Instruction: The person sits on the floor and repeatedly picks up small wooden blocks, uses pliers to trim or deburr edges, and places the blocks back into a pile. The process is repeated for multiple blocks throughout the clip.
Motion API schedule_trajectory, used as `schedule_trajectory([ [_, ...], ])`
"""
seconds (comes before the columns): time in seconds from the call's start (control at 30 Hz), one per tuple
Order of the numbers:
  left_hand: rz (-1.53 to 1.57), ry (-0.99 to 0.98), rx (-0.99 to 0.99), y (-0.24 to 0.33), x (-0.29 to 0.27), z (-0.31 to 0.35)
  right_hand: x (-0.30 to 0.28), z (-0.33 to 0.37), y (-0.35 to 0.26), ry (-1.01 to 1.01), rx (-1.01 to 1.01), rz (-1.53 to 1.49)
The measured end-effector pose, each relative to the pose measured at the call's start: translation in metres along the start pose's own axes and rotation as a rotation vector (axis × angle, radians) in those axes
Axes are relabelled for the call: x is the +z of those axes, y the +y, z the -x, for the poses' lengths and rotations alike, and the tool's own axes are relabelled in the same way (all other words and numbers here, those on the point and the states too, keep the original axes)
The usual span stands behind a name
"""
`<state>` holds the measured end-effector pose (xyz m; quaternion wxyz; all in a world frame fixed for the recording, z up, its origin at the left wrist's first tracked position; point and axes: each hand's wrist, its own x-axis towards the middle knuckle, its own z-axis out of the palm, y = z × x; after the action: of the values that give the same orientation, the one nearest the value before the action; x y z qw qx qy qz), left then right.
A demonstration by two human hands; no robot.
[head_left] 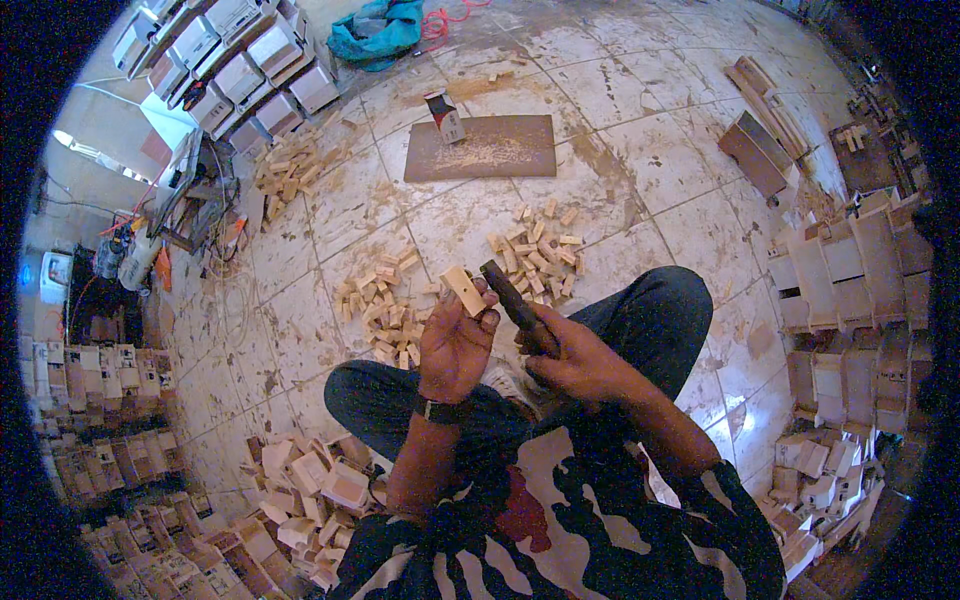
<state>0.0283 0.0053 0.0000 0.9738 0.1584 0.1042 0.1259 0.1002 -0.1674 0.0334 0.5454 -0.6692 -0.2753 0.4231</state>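
Note:
Between the fingers and thumb of my left hand [455,345] is a small pale wooden block [462,291] with a dark spot, perhaps a hole, in its face. My right hand [572,358] is wrapped round one end of a dark file-like tool [508,296]. The tool's far end points up and left, close beside the block; whether they touch I cannot tell. Just beyond my hands lie two loose heaps of similar blocks, a left heap [388,303] and a right heap [537,252].
A brown board [505,150] strewn with shavings carries a small box [444,117]. More blocks [287,178] lie far left. Stacked wooden pieces line the left wall and the right side [840,270]. A teal sack [375,35] rests at the back. My crossed legs [655,320] surround the near floor.

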Motion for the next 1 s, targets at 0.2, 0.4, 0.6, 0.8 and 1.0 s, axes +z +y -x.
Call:
schedule_trajectory([
  [0.2, -0.005, -0.044, -0.022, -0.001, 0.008, 0.003, 0.001, -0.001, -0.002, 0.128, -0.061, 0.270],
  [0.4, -0.846, 0.131, 0.097, 0.008, 0.019, -0.004, -0.003, -0.004, 0.006, 0.094, -0.159, 0.462],
  [0.6, -0.840, 0.291, 0.117, 0.000, 0.025, -0.006, -0.003, -0.002, 0.009, 0.144, -0.136, 0.482],
  [0.8, -0.923, 0.199, 0.206, -0.002, 0.014, -0.009, -0.005, -0.003, 0.007, 0.029, 0.034, 0.307],
  [1.0, -1.093, 0.220, 0.145, 0.000, 0.009, -0.006, -0.002, -0.004, 0.012, 0.072, -0.052, 0.347],
])
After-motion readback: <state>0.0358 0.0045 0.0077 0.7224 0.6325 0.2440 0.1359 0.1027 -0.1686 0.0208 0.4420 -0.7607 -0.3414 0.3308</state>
